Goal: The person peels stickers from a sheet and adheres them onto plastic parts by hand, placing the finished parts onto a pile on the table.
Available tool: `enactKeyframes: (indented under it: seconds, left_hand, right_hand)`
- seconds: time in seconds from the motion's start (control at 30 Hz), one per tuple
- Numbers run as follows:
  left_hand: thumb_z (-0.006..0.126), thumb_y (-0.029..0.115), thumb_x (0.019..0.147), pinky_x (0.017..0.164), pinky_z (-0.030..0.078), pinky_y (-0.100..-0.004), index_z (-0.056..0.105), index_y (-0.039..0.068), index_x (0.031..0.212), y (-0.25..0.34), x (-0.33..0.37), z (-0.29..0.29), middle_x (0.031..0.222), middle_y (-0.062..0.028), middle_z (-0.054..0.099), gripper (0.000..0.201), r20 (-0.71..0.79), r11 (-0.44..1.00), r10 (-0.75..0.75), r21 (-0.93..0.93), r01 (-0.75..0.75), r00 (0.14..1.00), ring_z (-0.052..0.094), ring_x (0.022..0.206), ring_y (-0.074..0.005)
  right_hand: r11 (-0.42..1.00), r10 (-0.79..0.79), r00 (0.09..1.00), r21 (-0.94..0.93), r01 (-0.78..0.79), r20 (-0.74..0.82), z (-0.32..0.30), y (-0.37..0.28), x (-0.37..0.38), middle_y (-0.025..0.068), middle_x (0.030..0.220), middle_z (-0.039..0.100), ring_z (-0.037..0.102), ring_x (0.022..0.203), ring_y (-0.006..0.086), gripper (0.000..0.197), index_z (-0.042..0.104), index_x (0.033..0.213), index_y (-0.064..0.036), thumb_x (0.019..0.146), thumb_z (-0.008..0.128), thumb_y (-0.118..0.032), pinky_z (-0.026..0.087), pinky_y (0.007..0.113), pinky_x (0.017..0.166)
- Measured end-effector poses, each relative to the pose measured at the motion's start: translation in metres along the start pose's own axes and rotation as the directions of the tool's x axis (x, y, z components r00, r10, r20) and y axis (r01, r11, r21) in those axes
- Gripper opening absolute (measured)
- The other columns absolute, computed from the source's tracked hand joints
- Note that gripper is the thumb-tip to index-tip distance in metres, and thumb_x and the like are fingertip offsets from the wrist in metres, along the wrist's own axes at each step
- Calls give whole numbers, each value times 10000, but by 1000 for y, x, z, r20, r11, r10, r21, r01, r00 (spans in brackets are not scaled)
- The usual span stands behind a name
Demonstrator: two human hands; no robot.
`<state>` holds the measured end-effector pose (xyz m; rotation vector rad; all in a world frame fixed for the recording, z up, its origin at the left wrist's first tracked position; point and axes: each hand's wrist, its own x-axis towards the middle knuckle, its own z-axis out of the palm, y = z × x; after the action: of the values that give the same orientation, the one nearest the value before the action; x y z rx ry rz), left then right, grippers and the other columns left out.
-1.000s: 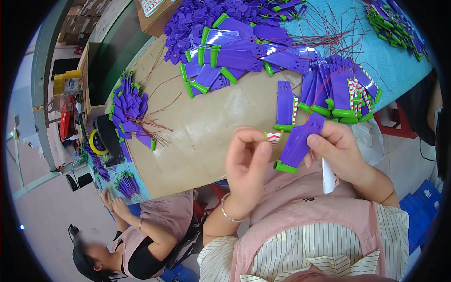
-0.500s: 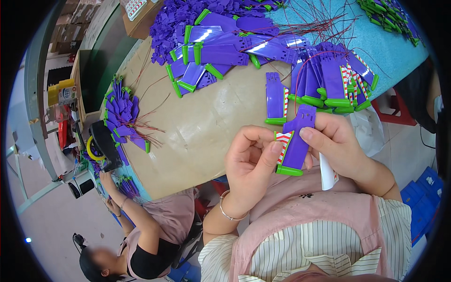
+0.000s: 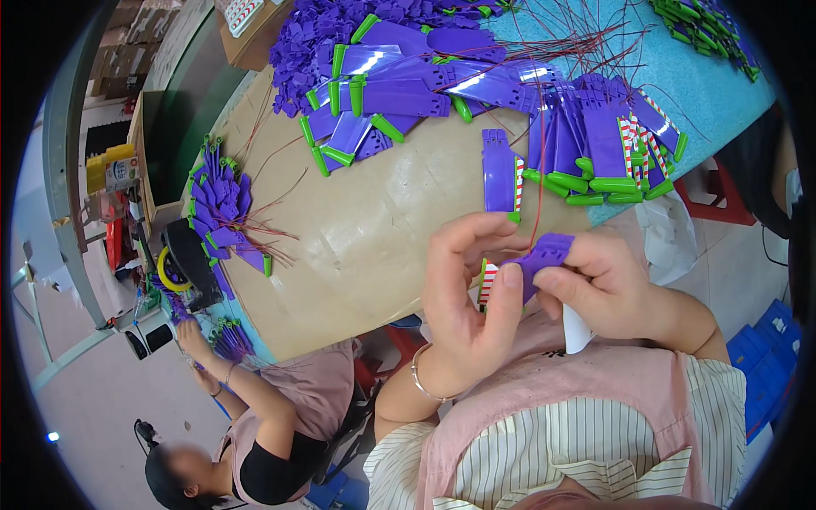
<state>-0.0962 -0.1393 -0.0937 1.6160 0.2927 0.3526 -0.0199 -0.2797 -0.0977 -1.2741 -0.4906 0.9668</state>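
Observation:
Close to my chest, both hands hold a purple plastic wing piece with a red wire running up from it. My left hand has thumb and fingers closed on its left side, where a red-and-white striped sticker shows at the edge. On the other side my right hand pinches the piece, and a curled white paper strip hangs beneath that hand. The fingers hide much of the piece. Just beyond my left hand lies a similar purple piece with a striped edge.
More purple and green wing pieces cluster at the right of the table. A large purple pile covers the far side, with tangled red wires. At left, a co-worker handles parts beside a smaller pile.
The wing piece has tilted, so its broad face and green lower end are now mostly hidden. My left hand has moved slightly right and turned more upright; the paper strip has shifted left.

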Motion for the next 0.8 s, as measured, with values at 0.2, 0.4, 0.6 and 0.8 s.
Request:
enactKeyframes:
  seconds: [0.2,0.4,0.6,0.8]
  left_hand:
    - [482,16,833,760,438,-272,459,-60,990,-18,-15,-7,981,-173,525,177,50,998,54,28,-55,997,544,853,-201]
    - [544,36,817,676,429,-259,466,-32,922,-15,-15,-11,923,-175,542,148,-65,921,302,275,-274,951,537,787,-210]
    - [604,131,786,664,408,-261,451,-7,927,-15,-15,-2,851,-132,503,250,-21,991,119,61,-117,993,492,722,-198]
    - [561,25,738,741,376,-279,453,-11,938,-5,-13,6,912,-147,453,230,-3,975,155,159,-153,988,463,810,-225]
  right_hand:
    - [989,-110,989,89,119,-100,-1,2,2,24,692,560,533,600,73,145,548,916,33,884,481,-92,425,214,526]
    - [911,-20,993,408,65,-113,-2,-7,3,65,852,552,573,658,111,168,463,1004,27,871,500,-68,465,220,577]
    - [959,-108,994,260,109,-19,-4,6,3,81,932,527,572,743,106,188,449,995,-2,830,539,-11,479,220,656]
    - [970,-176,974,142,196,-142,0,5,1,46,952,500,528,873,82,167,473,948,-15,804,545,32,475,217,715]
